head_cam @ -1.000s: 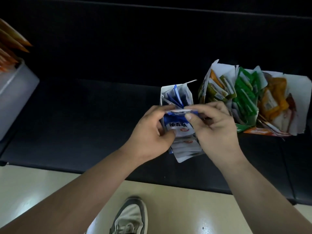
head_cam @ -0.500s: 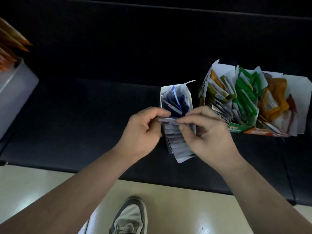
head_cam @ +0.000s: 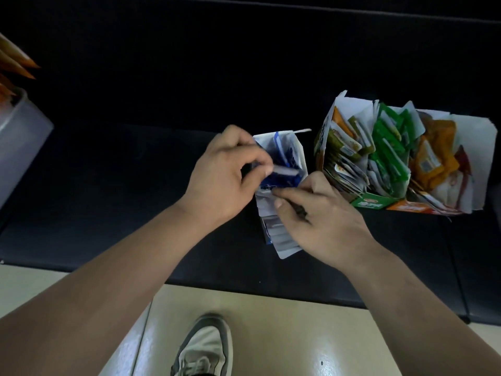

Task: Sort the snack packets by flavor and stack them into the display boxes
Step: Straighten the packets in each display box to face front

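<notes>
Left hand [head_cam: 225,175] curled over far end of narrow white cardboard display box [head_cam: 296,147], thumb and fingertips pinched narrow on a blurred white-edged blue snack packet [head_cam: 284,170] held just above the box opening. Right hand [head_cam: 322,215] lying over near half of same box, fingers pressed on the row of blue-and-white foil packets [head_cam: 282,240] standing inside (whether gripping one or only pressing: cannot tell). Box sitting on black padded bench [head_cam: 135,172], long axis running away from viewer.

Just right of it, apart, three wider open display boxes side by side, touching: olive-and-orange packets [head_cam: 344,147] in left one, bright green packets [head_cam: 390,147] in middle, yellow-orange packets [head_cam: 433,158] in right.

Grey plastic bin [head_cam: 19,142] at left edge with orange packets [head_cam: 13,63] sticking out. Grey-and-white sneaker [head_cam: 203,348] on cream floor [head_cam: 298,335] below.
</notes>
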### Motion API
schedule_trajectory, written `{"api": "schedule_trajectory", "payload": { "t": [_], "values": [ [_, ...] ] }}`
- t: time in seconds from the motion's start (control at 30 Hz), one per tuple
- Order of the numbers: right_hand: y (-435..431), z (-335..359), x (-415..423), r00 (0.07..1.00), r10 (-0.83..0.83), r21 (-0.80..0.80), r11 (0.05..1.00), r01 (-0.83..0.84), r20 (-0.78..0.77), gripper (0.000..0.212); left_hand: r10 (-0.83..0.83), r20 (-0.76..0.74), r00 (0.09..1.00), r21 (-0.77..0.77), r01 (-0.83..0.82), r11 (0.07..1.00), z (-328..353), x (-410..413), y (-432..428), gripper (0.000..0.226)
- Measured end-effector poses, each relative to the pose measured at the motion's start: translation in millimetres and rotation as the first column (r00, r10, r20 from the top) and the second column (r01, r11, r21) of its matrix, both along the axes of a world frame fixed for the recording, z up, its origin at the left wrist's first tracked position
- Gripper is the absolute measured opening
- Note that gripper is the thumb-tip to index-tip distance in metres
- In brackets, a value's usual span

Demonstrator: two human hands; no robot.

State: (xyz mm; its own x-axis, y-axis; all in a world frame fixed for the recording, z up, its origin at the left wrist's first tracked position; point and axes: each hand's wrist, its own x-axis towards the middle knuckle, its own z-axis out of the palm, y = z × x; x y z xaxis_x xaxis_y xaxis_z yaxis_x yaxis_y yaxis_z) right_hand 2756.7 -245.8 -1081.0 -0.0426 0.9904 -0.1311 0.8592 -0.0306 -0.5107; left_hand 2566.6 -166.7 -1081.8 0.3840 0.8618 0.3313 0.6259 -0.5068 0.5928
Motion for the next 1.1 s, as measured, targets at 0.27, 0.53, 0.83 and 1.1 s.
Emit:
{"api": "schedule_trajectory", "payload": {
  "t": [0.27,0.53,0.83,1.1],
  "values": [
    [5.4,4.0,2.1,0.87,-0.203,0.005,0.973,0.229,-0.448,0.007,0.166,0.311,0.936,-0.334,-0.056,0.941,25.0,0.6,-10.9,0.007],
    [10.1,4.6,1.7,0.875,-0.155,0.169,0.951,0.257,-0.458,0.021,0.064,0.322,0.944,-0.315,0.043,0.948,22.0,-5.8,-22.5,0.014],
    [11.4,3.7,-7.3,0.823,-0.02,0.198,0.967,0.16,-0.568,0.007,0.267,0.337,0.903,-0.506,-0.066,0.86,10.8,8.6,-50.0,0.037],
    [7.8,8.6,-6.4,0.788,-0.014,0.001,1.0,0.019,-0.616,0.035,0.433,0.499,0.751,-0.516,-0.145,0.844,9.4,5.9,-40.3,0.006]
  ]
}}
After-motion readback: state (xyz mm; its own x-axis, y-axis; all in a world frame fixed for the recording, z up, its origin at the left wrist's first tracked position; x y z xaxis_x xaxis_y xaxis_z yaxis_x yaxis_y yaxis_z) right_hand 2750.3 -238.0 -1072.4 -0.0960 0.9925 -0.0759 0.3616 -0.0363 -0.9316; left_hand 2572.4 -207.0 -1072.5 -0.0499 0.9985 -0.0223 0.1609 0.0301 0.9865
